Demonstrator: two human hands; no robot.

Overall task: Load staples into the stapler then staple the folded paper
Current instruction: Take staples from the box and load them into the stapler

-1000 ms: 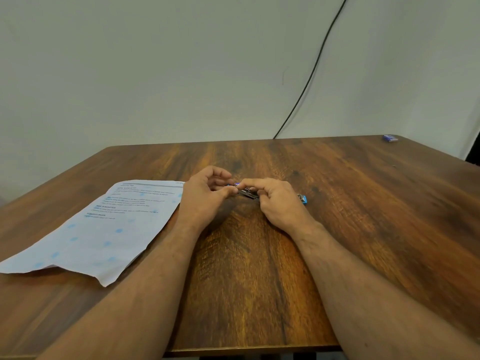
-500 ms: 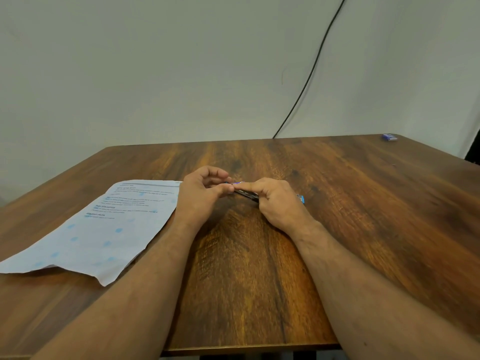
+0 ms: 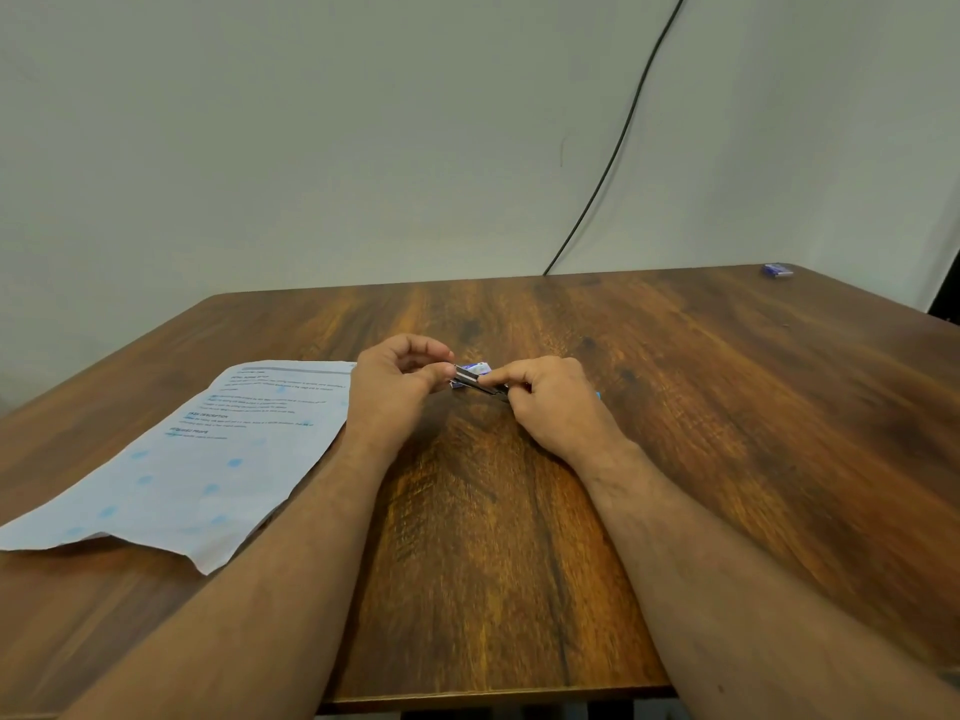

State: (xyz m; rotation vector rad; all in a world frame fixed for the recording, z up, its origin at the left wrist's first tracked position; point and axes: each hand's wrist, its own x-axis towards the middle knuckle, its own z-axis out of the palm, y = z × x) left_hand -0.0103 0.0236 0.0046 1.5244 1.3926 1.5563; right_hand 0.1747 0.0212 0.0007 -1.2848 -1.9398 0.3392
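Head view: both forearms reach in from 6 o'clock over a dark brown wood-grain table (image 3: pixel 701 407) and meet just past its centre. Left hand (image 3: pixel 397 389) has curled fingers, thumb tip pressed against the near end of a slim dark metal stapler (image 3: pixel 475 383), pinching it. Right hand (image 3: pixel 558 407) holds the stapler's other end, index finger laid straight along the top, remaining fingers wrapped around the body. The stapler sits between the two hands, tilted, low over the tabletop; whether its tray is open is hard to tell, too small and blurred. A small blue-and-white staple box (image 3: pixel 477 367) lies just behind the stapler, at 12 o'clock of it, partly hidden. A sliver of bright blue (image 3: pixel 597 395) pokes out at 3 o'clock of the right hand, probably the stapler's tail.

White printed paper sheet with pale blue dots (image 3: pixel 208 459) lies flat at 9 o'clock of the left hand, its right edge touching the left wrist, near corner slightly lifted. Second small blue box (image 3: pixel 777 270) at the far 1 o'clock table corner, well apart. Black cable (image 3: pixel 618 148) runs down the pale wall (image 3: pixel 311 148) behind the table's far edge.
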